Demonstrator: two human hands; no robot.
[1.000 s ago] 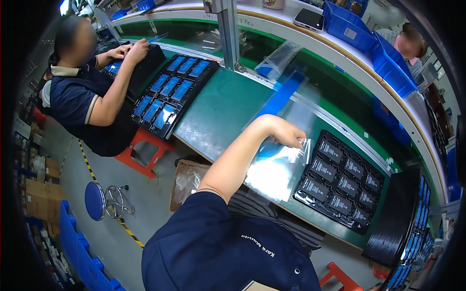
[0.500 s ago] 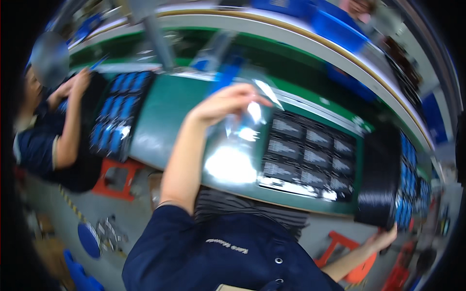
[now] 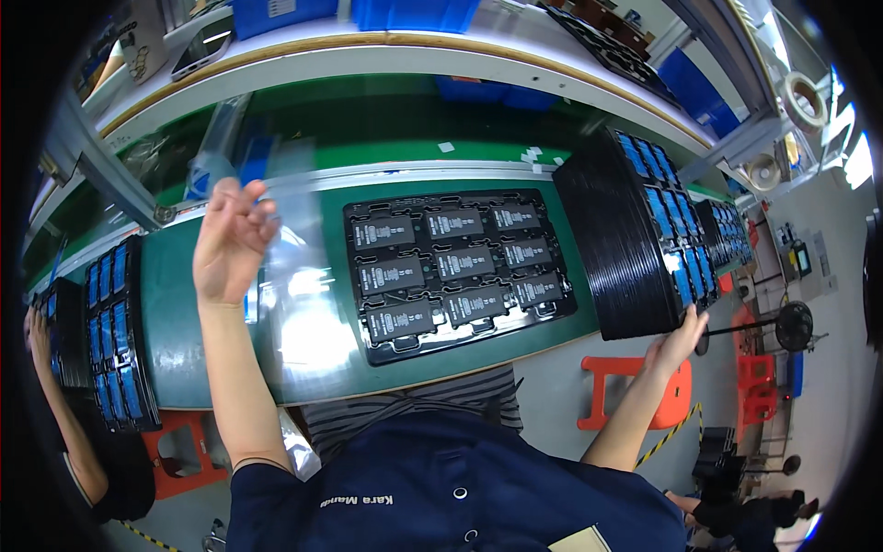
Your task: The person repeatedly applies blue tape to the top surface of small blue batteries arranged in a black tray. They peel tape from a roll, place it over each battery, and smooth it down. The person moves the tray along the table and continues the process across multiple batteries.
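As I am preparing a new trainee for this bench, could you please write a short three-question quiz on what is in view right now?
1. Count: how many flat dark packs lie in the single black tray on the green table?

2. True or false: the right hand is at the lower near corner of the tall stack of black trays.

3. Multiple choice: where is the left hand?
A. On the tall stack
B. To the left of the single tray
C. Pressed flat on the dark packs

Key: 1. Nine, in three rows of three. 2. True. 3. B.
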